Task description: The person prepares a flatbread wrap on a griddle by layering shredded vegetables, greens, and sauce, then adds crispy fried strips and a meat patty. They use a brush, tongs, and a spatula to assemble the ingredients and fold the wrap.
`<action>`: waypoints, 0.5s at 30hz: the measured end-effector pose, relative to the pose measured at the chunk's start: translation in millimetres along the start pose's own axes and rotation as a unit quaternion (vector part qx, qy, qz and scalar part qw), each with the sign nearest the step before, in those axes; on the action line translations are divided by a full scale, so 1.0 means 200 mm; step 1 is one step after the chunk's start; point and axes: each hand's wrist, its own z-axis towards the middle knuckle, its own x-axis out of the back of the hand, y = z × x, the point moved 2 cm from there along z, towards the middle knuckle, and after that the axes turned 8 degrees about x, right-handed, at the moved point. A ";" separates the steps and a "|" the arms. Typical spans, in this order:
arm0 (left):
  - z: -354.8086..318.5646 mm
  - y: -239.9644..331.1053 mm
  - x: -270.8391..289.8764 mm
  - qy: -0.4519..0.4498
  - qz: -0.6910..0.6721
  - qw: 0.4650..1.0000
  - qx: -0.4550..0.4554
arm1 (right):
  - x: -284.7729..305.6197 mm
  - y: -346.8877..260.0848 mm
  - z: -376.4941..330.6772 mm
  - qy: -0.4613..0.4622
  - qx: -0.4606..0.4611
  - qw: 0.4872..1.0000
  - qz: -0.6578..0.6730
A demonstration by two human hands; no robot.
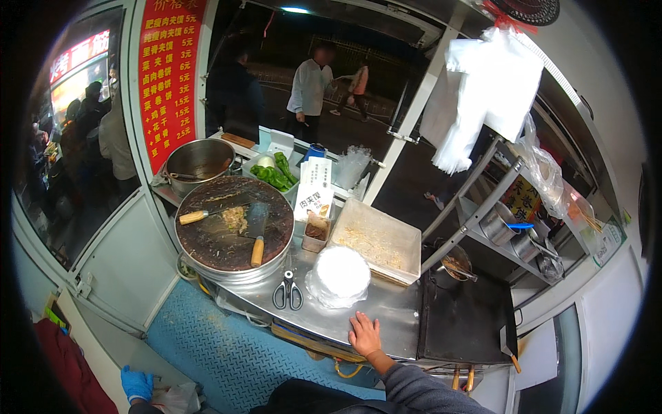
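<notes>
My right hand (365, 334) lies flat on the steel counter (396, 319) with its fingers spread, holding nothing. Just beyond it is a stack of round white items in clear plastic (339, 274). Black-handled scissors (287, 292) lie to the left of that stack. At the lower left, my left hand (136, 383) wears a blue glove. Its fingers look loosely apart, and nothing shows in them. A whitish plastic bag (178, 398) is beside it. On the round chopping block (207, 241) are two wooden-handled knives, one with its handle (258, 252) toward me, and some chopped food (236, 221).
A metal pot (198, 165), green peppers (279, 172), paper bags (314, 190) and a shallow tray (379, 238) line the back. On the right are a black griddle (465, 317), a spatula (509, 350) and a shelf rack (476, 214). White plastic bags (483, 90) hang above. People stand outside.
</notes>
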 end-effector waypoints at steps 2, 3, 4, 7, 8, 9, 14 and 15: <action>0.01 -0.01 -0.03 -0.015 0.020 1.000 -0.001 | 0.01 0.00 0.00 0.000 -0.003 1.000 0.006; 0.01 -0.01 -0.04 -0.012 0.012 1.000 0.001 | 0.01 0.00 0.00 -0.002 -0.003 1.000 0.008; 0.00 -0.01 -0.05 -0.009 0.004 1.000 0.003 | 0.01 0.00 0.00 -0.004 -0.003 1.000 0.008; 0.00 -0.02 -0.09 0.015 0.032 0.999 -0.002 | 0.01 -0.01 0.00 -0.006 -0.005 1.000 0.011; 0.00 -0.02 -0.11 0.022 0.053 0.998 -0.014 | 0.01 -0.01 0.00 -0.004 -0.006 1.000 0.011; 0.00 -0.03 -0.12 0.008 0.046 0.999 -0.006 | 0.02 -0.01 0.00 0.003 -0.004 1.000 0.013; 0.00 -0.04 -0.11 0.015 0.032 0.999 -0.006 | 0.01 -0.01 0.01 0.005 -0.005 1.000 0.027; 0.00 -0.04 -0.11 0.002 -0.001 1.000 -0.002 | 0.00 0.00 0.01 -0.001 -0.011 1.000 0.026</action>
